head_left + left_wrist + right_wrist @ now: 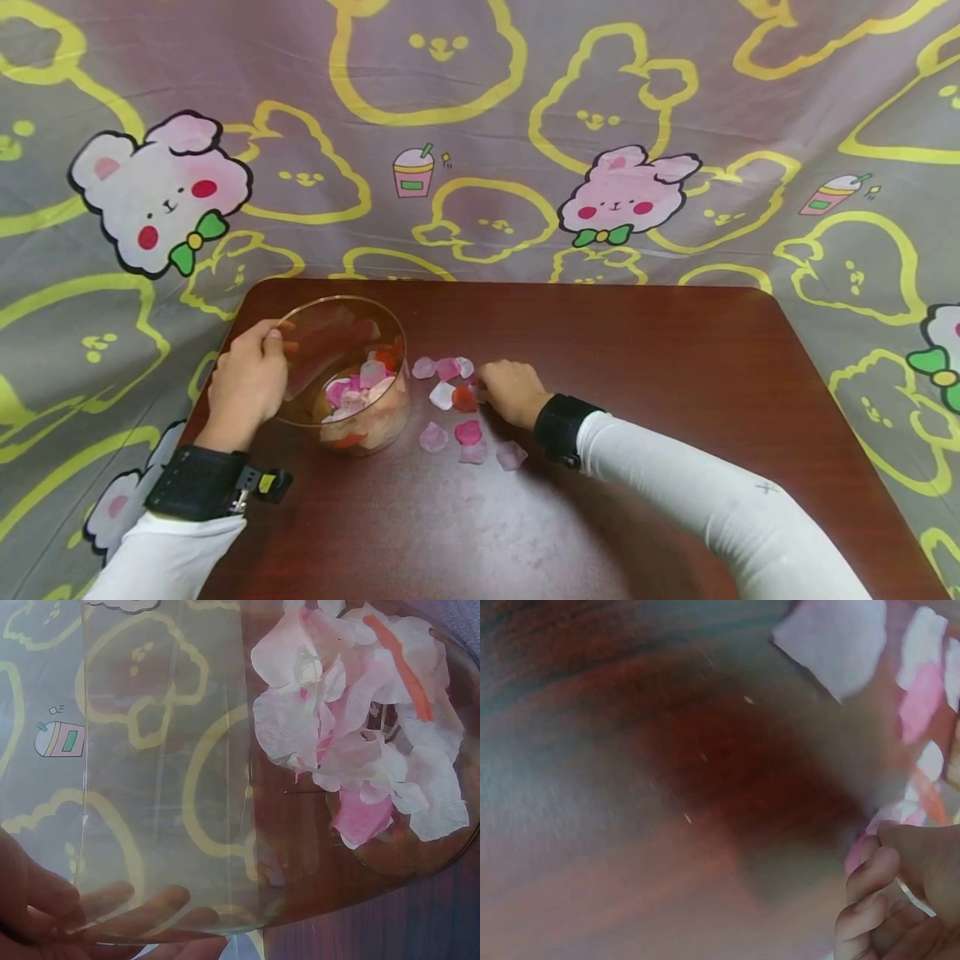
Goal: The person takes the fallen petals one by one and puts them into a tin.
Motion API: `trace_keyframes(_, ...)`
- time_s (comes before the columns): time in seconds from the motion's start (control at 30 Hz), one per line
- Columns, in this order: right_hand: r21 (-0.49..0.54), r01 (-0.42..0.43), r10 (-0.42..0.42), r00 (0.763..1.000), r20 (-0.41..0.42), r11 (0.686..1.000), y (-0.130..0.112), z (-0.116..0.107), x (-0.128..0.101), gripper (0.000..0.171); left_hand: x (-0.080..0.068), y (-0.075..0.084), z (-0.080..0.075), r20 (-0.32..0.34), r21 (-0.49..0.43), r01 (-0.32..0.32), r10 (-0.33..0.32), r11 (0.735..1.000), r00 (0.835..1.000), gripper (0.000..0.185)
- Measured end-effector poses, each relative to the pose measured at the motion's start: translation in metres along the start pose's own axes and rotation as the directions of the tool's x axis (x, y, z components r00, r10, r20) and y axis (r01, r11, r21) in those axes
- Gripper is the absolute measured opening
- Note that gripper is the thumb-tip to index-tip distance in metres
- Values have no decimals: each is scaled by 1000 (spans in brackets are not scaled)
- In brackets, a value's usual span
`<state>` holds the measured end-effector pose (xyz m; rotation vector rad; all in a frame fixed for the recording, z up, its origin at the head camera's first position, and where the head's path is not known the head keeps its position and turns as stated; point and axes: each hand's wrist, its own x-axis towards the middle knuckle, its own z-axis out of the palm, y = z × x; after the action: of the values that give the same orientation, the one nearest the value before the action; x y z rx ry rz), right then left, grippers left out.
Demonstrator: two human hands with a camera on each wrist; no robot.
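At the table's left, my left hand [247,377] grips the rim of a clear amber-tinted bowl [321,340], thumb on one side of the wall and fingers on the other. Fabric-like petals [352,727] in pink, white and orange-red lie heaped inside the bowl. Right of it, several loose petals [433,437] are spread on the wood, pale pink, bright pink, white and red. My right hand [513,392] is low over their right edge. In the right wrist view, its curled fingers and thumb pinch a pink-and-white petal [856,853].
The dark reddish-brown wooden table [637,358] has rounded far corners. Behind it hangs a grey cloth [495,150] with yellow outlines and cartoon rabbits, meeting the table's back edge. Black bands [567,429] with cameras sit on both wrists.
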<state>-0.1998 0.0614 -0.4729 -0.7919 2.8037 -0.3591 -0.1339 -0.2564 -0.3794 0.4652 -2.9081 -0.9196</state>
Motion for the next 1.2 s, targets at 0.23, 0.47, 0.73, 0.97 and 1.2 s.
trace_keyframes(0.23, 37, 1, 0, 999, -45, 999, -2, -30, 6, 10, -1, -1, 1, -11, -4, 0, 0, 1000, 1000, 50)
trace_keyframes(0.47, 92, 85, -64, 975, -211, 992, -26, -73, 15, 11, -2, -2, 0, -14, -11, -3, 3, 1000, 1000, 50)
trace_keyframes(0.73, 124, 232, -183, 931, -317, 965, -83, -113, 13, 14, -2, 0, 1, -11, -16, -2, 2, 1000, 1000, 49)
trace_keyframes(0.97, 27, 298, -293, 948, -129, 954, -109, -105, 7, 17, -1, -1, 2, -7, -19, 0, 0, 1000, 1000, 50)
trace_keyframes(1.2, 14, 295, -293, 953, -79, 955, -110, -100, 5, 20, -1, -2, 1, -9, -22, 1, -1, 1000, 1000, 49)
